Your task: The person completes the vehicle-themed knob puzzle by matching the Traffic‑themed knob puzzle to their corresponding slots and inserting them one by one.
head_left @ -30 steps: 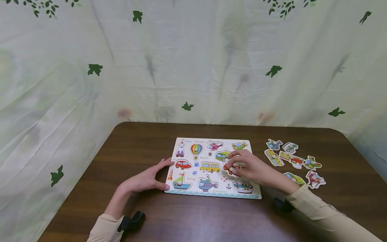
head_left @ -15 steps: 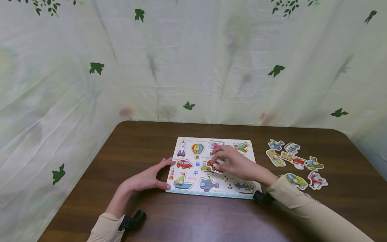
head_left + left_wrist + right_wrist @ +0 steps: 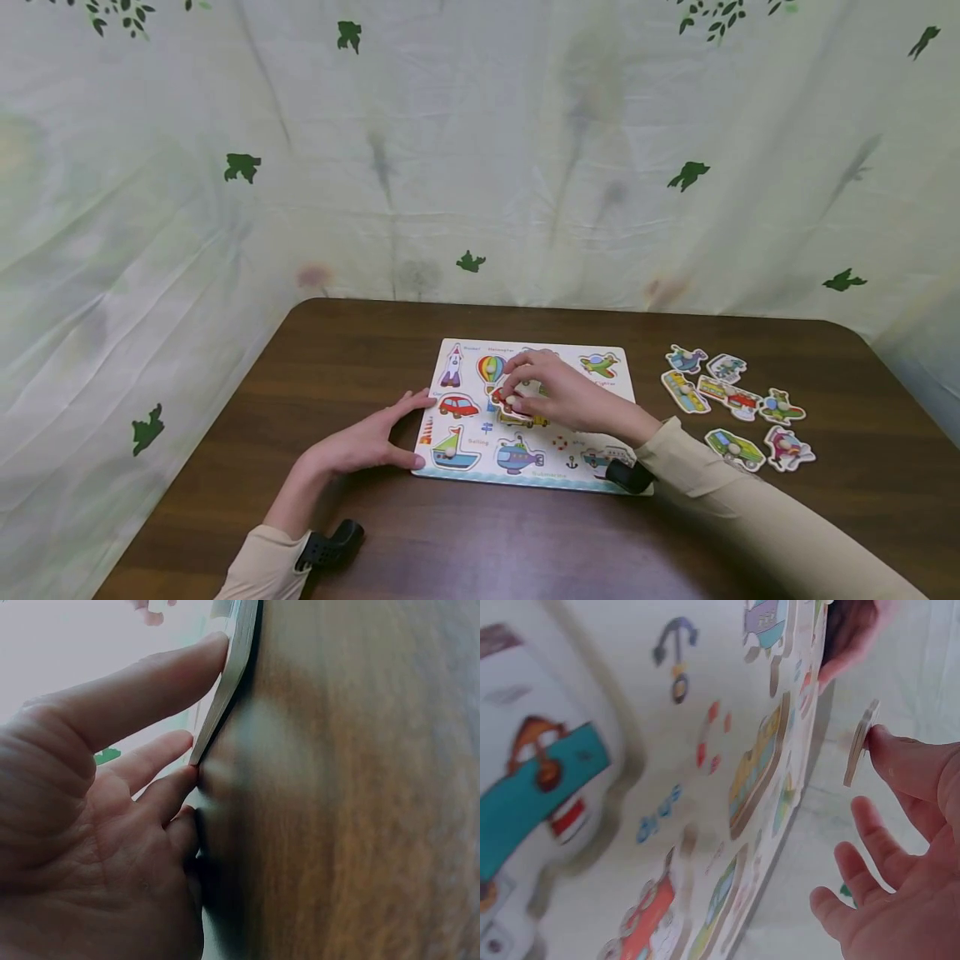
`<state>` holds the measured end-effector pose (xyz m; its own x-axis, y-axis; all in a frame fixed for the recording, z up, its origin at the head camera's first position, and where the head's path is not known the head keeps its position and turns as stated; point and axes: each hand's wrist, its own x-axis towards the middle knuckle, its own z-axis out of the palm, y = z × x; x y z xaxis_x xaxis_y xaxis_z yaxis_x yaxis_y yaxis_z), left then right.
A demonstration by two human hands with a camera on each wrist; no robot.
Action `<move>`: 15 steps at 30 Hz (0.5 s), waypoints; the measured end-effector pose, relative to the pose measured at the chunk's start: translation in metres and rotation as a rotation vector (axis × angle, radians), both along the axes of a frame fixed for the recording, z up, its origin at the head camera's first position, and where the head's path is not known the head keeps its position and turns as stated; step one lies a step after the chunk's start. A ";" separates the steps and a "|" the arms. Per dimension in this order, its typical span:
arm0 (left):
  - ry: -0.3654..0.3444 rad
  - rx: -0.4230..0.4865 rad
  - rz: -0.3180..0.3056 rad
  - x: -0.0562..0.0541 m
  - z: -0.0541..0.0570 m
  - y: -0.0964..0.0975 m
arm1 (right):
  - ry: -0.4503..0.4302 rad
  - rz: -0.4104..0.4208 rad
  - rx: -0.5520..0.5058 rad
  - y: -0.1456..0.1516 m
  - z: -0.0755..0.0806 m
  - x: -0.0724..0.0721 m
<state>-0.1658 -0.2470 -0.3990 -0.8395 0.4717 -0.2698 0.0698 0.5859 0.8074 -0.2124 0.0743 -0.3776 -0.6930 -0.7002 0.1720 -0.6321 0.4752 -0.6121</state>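
Observation:
A white vehicle puzzle board (image 3: 480,479) lies on the wooden table. My right hand (image 3: 566,396) pinches a red puzzle piece (image 3: 504,403) by its knob and holds it above the board, over the area between the balloon and the yellow bus. In the right wrist view the puzzle piece (image 3: 861,744) is seen edge-on, clear of the board (image 3: 682,727), at the thumb tip. My left hand (image 3: 360,442) rests at the board's left edge with fingers spread. The left wrist view has its thumb (image 3: 150,690) on top of the board's edge (image 3: 232,675) and fingertips against its side.
Several loose knobbed puzzle pieces lie right of the board, among them a green vehicle (image 3: 735,450), a pink one (image 3: 789,448), a plane (image 3: 782,407) and a yellow one (image 3: 685,392). The brown table (image 3: 360,333) ends at a pale curtain (image 3: 525,167) behind.
My right hand has moved left across the board with the red puzzle piece, from the right-hand vehicle slot to near the balloon. My left hand has stayed at the board's left edge.

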 end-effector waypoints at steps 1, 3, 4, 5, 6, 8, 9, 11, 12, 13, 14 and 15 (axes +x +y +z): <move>0.000 0.000 0.000 0.000 0.000 0.000 | -0.001 -0.001 -0.001 -0.002 0.000 -0.001; -0.001 0.001 0.002 -0.001 0.000 0.000 | -0.005 -0.003 -0.001 -0.005 0.000 -0.002; -0.003 0.003 0.001 -0.001 0.000 0.000 | -0.008 -0.002 0.000 -0.007 0.000 -0.002; -0.004 0.005 0.001 -0.001 0.000 0.000 | -0.009 0.001 0.002 -0.009 0.000 -0.003; -0.005 0.007 0.001 -0.001 0.000 0.000 | -0.012 0.003 0.003 -0.011 0.000 -0.004; -0.005 0.010 -0.002 -0.001 -0.001 0.000 | -0.012 0.010 0.004 -0.015 0.000 -0.006; -0.004 0.011 -0.004 -0.001 -0.001 0.000 | -0.010 0.018 0.003 -0.017 0.000 -0.006; -0.006 0.013 -0.004 -0.001 -0.002 -0.001 | -0.007 0.031 0.000 -0.020 0.000 -0.007; -0.004 0.012 -0.005 -0.001 -0.002 -0.001 | -0.002 0.036 0.000 -0.022 0.000 -0.008; -0.004 0.011 -0.005 -0.001 -0.002 0.000 | 0.000 0.039 -0.001 -0.023 0.000 -0.008; -0.005 0.010 -0.002 -0.001 -0.002 0.000 | 0.003 0.044 -0.001 -0.025 0.000 -0.009; -0.005 0.008 0.000 -0.001 -0.002 0.000 | 0.004 0.046 0.001 -0.026 0.000 -0.009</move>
